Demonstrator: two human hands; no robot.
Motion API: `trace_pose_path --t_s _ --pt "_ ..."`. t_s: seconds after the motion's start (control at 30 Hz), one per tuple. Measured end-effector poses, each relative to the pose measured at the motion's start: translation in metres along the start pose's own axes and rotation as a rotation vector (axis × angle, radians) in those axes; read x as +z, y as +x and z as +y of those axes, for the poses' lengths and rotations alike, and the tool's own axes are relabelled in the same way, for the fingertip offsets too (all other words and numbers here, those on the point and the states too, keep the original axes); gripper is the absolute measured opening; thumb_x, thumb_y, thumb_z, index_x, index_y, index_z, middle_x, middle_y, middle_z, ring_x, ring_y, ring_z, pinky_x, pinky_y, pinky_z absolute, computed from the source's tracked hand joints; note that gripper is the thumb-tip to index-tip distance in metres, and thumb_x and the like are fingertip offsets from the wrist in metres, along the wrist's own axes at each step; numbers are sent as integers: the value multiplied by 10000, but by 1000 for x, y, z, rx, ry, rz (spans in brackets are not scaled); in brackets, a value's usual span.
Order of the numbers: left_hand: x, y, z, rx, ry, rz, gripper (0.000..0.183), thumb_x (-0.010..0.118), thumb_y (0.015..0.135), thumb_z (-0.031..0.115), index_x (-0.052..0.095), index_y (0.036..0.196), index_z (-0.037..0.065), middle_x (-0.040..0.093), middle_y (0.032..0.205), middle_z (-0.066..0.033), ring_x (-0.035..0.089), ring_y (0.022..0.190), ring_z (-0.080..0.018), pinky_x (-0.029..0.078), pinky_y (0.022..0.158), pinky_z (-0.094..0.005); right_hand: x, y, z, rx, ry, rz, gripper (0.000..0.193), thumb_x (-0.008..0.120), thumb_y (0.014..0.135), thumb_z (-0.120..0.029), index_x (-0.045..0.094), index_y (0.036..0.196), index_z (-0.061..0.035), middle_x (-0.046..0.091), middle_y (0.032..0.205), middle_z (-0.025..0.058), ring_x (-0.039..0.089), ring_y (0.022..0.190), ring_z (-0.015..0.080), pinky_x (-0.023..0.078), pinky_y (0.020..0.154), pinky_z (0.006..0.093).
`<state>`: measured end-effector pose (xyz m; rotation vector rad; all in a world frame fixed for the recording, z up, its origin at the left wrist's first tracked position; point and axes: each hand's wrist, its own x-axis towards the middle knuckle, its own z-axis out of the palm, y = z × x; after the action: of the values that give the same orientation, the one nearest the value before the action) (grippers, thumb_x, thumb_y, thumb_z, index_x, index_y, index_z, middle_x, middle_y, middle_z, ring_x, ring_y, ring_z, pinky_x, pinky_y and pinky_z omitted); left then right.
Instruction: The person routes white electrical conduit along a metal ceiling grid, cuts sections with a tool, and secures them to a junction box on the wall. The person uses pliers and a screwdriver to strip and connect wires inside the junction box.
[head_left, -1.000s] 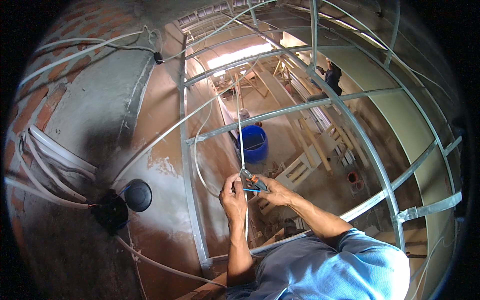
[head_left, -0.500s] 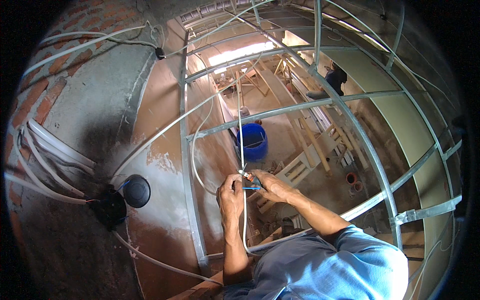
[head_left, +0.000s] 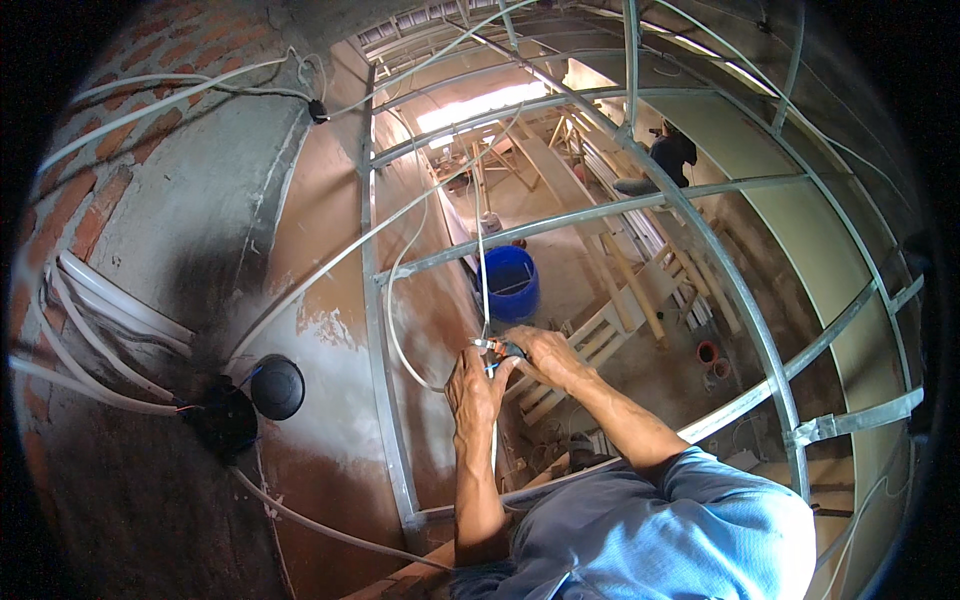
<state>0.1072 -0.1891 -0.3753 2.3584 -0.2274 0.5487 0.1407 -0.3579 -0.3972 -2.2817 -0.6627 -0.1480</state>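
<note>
In my right hand (head_left: 548, 358) is a pair of pliers (head_left: 510, 350) with orange and black handles, its metal jaws pointing left at a white cable (head_left: 484, 290). My left hand (head_left: 474, 388) is closed around the cable's lower part, fingertips just under the jaws. A short bit of blue wire (head_left: 491, 369) shows between both hands. Whether the jaws bite on the cable or a wire is too small to tell. Another white cable (head_left: 398, 345) loops in from the left to my left hand.
A metal ceiling frame (head_left: 560, 218) surrounds me, high above the floor. Left, a black round junction box (head_left: 222, 420) with cables sits in the wall beside its round lid (head_left: 276, 387). Below are a blue barrel (head_left: 510, 285), wooden pallets (head_left: 600, 340) and a person (head_left: 672, 155).
The pliers have turned and their jaws now show at the cable. My hands have come closer together, and the blue wire that stretched between them is mostly covered.
</note>
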Motion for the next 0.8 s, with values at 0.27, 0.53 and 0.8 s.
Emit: trace_pose_path --t_s 0.27,0.53,0.8 --pt "-8 4 -12 -135 -62 -153 480 803 801 440 670 994 21 728 945 -188 689 754 -350 543 686 -432 8 -1 2 40 -18 18 308 693 880 -233 636 1128 -60 685 1001 174 645 966 401 515 783 495" --pt "16 -10 -32 27 5 98 481 811 801 423 575 770 5 607 679 -158 578 585 -310 451 560 -438 12 -4 1 102 24 -56 310 694 883 -242 665 1140 -70 698 1064 172 652 980 402 519 806 505" --pt "37 -11 -48 -156 -69 179 535 853 777 338 481 584 5 392 506 -102 342 494 -214 343 493 -391 78 -1 12 373 342 342 273 688 892 -185 678 1137 -63 716 1022 147 680 894 316 529 813 430"
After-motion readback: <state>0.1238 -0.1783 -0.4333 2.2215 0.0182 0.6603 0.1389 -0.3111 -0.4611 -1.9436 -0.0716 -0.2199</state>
